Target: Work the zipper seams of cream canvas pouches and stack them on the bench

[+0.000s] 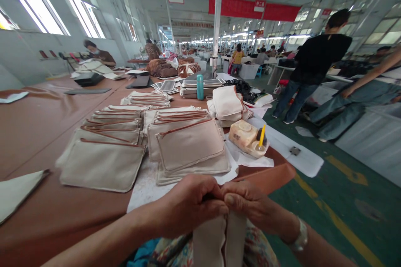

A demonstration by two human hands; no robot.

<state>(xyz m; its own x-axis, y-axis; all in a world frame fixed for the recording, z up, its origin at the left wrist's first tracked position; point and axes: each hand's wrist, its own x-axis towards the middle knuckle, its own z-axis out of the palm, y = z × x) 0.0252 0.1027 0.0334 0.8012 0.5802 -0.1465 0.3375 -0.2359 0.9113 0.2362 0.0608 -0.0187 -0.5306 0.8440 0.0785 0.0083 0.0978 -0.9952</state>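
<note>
Head view along a long factory workroom:
- Surface: a brown-covered bench (46, 133) runs ahead, with white paper (144, 190) under the work; a green floor (344, 212) with yellow lines lies to its right.
- Room: bright windows (34, 4) line the left wall, a white pillar (217, 21) rises beyond the bench, and a co-worker (316, 58) stands at right.
- Writing: red banners (253, 7) carry white Chinese characters, too small to read surely.
- Bench: stacks of beige canvas pouches (189, 146) with brown trim lie near a teal bottle (199, 86).
- Held piece: a beige canvas pouch (219, 240) stands upright above a floral garment (258, 246), close to the person's body, a brown edge showing between its layers.
- Hands: the left hand (188, 206) and right hand (249, 206) meet at its top, their fingers (213, 202) closed, pinching it.
</note>
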